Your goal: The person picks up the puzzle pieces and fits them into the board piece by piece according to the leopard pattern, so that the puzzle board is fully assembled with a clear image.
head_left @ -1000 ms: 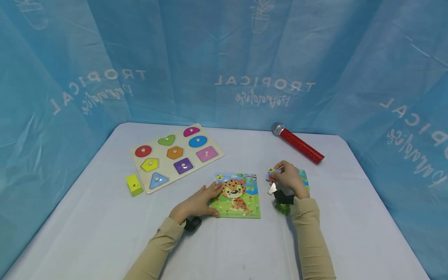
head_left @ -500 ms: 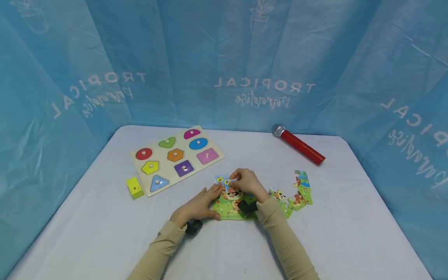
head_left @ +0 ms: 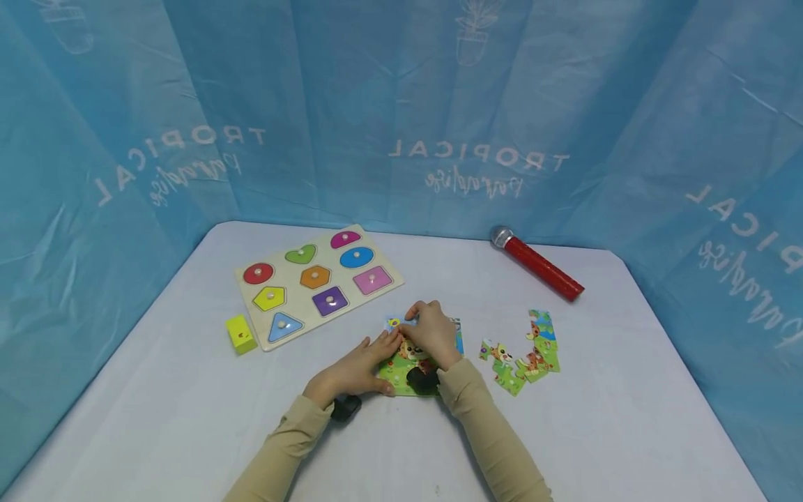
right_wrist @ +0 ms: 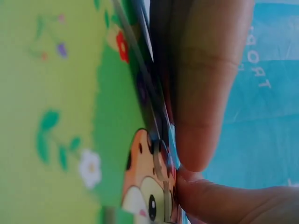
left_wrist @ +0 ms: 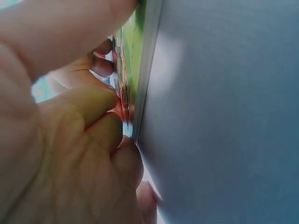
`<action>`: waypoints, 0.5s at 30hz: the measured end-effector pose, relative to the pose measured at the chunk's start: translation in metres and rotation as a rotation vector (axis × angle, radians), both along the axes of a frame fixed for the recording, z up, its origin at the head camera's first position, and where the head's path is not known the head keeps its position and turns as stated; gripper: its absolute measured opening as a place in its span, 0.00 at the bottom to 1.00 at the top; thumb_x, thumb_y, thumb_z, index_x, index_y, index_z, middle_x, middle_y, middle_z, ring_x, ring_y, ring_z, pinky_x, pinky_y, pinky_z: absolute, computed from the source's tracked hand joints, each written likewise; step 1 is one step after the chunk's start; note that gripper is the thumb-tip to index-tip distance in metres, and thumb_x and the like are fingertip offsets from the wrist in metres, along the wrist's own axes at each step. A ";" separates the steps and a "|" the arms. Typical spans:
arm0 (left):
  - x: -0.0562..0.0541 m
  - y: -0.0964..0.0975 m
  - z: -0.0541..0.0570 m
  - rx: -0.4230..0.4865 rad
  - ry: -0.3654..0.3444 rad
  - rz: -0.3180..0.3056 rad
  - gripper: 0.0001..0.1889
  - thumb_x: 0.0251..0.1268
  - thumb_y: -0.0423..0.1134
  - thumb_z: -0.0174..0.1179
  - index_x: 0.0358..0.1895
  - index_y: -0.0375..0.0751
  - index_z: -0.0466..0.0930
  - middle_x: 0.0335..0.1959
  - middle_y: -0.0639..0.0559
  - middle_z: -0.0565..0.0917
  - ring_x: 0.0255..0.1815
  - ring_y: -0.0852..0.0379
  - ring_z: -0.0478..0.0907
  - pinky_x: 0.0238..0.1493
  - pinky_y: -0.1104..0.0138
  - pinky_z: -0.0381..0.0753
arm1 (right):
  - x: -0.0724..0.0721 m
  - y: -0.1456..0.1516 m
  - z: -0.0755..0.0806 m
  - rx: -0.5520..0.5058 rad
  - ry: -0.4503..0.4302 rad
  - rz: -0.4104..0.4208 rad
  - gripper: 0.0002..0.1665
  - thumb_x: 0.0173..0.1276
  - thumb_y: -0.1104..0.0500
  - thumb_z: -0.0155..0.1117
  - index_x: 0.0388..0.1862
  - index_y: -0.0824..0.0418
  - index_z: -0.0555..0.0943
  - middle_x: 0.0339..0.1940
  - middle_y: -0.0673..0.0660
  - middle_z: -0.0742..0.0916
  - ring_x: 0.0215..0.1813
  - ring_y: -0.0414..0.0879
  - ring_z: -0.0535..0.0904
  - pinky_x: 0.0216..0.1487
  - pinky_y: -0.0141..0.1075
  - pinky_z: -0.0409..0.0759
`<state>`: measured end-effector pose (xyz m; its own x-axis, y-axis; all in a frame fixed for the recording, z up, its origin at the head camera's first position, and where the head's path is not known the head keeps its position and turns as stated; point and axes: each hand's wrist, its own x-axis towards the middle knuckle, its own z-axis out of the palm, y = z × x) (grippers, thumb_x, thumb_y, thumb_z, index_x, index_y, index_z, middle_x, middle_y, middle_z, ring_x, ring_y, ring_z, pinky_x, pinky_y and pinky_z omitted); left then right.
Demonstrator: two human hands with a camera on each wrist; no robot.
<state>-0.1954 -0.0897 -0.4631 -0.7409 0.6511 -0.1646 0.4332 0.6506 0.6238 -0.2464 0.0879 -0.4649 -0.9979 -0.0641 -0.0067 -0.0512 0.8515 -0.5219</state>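
Note:
A square jigsaw board [head_left: 394,374] printed with a spotted leopard cub on grass lies mid-table. My left hand [head_left: 356,368] rests along its left side, fingers outstretched and thumb at the lower corner; the left wrist view shows that hand [left_wrist: 79,154] against the board's edge [left_wrist: 148,60]. Over the board's upper left, my right hand [head_left: 434,336] pinches a puzzle piece, mostly hidden by the fingers. In the right wrist view, finger and thumb meet low above the printed cub [right_wrist: 140,163]. Several loose puzzle pieces [head_left: 544,328] lie right of the board.
A wooden shape-knob board [head_left: 293,279] lies at the back left, with a small yellow block [head_left: 241,335] beside it. A red toy microphone [head_left: 543,268] lies at the back right. Blue curtains [head_left: 401,90] hang around the white table [head_left: 627,404].
My right hand has carried a piece from the loose ones on the right leftward onto the board's upper left. It has since settled slightly lower there. My left hand stays in place.

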 end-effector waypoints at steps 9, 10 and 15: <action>0.001 0.002 0.004 0.010 -0.008 0.001 0.49 0.57 0.43 0.68 0.76 0.30 0.48 0.78 0.35 0.46 0.80 0.36 0.40 0.77 0.39 0.39 | -0.015 0.042 0.005 -0.407 -0.055 0.056 0.16 0.68 0.51 0.63 0.47 0.61 0.81 0.46 0.62 0.83 0.38 0.51 0.80 0.39 0.39 0.80; 0.001 0.001 0.004 0.013 -0.013 0.003 0.49 0.57 0.43 0.68 0.75 0.30 0.48 0.78 0.35 0.46 0.80 0.36 0.40 0.77 0.39 0.39 | -0.017 0.055 0.007 -0.465 -0.041 0.036 0.17 0.70 0.52 0.62 0.49 0.63 0.81 0.47 0.63 0.84 0.40 0.52 0.80 0.39 0.37 0.80; 0.002 0.000 0.002 0.025 -0.018 0.013 0.49 0.57 0.42 0.68 0.76 0.32 0.48 0.79 0.36 0.46 0.80 0.37 0.40 0.78 0.41 0.38 | -0.016 0.138 0.018 -0.403 0.087 -0.279 0.20 0.71 0.54 0.59 0.55 0.65 0.79 0.54 0.67 0.83 0.53 0.58 0.79 0.49 0.43 0.79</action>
<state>-0.1930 -0.0892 -0.4607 -0.7461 0.6458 -0.1622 0.4136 0.6403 0.6473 -0.2620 0.2262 -0.4473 -0.9731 0.2253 0.0481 0.0916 0.5703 -0.8163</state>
